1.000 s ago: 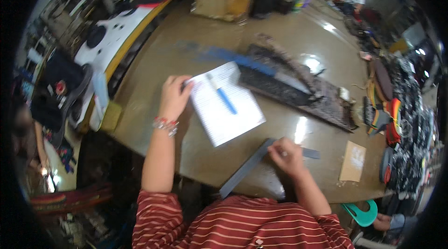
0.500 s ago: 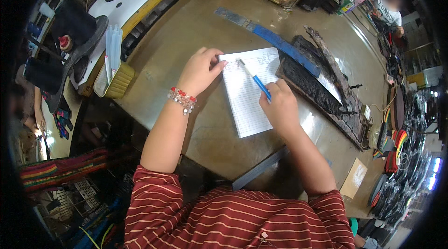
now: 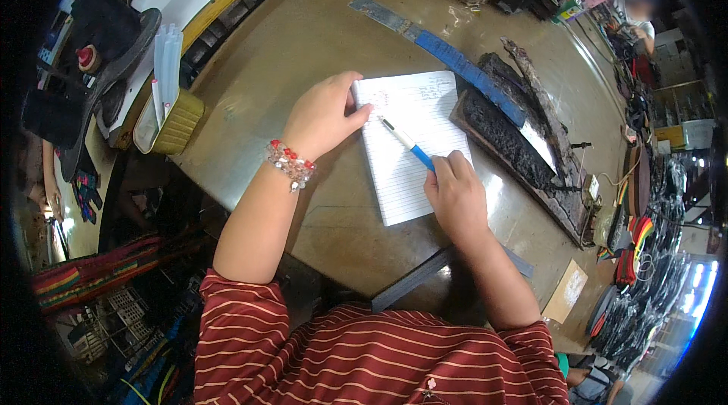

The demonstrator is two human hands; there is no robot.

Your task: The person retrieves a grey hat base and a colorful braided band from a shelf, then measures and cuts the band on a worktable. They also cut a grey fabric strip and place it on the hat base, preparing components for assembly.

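Observation:
A lined white notebook [image 3: 406, 170] lies on the brown tabletop with handwriting across its upper part. My left hand [image 3: 330, 113], with bead bracelets at the wrist, grips the notebook's upper left edge. Its thumb rests on the page margin and its fingers curl by the corner. My right hand [image 3: 459, 196] is closed around the blue end of a blue-and-white pen [image 3: 406, 143]. The pen's dark far end points up and left over the page, below the writing; whether it touches the paper I cannot tell.
A long blue ruler-like strip [image 3: 470, 71] lies across a black, crusted tray [image 3: 519, 139] right of the notebook. A yellow-green container [image 3: 178, 124] with clear tubes stands at the left edge. A tan card [image 3: 567, 290] lies at the right. Another person [image 3: 635, 22] is at far right.
The pen's far end has moved down the page, away from the written lines. My left hand keeps its place at the notebook's edge. The whole view has shifted slightly.

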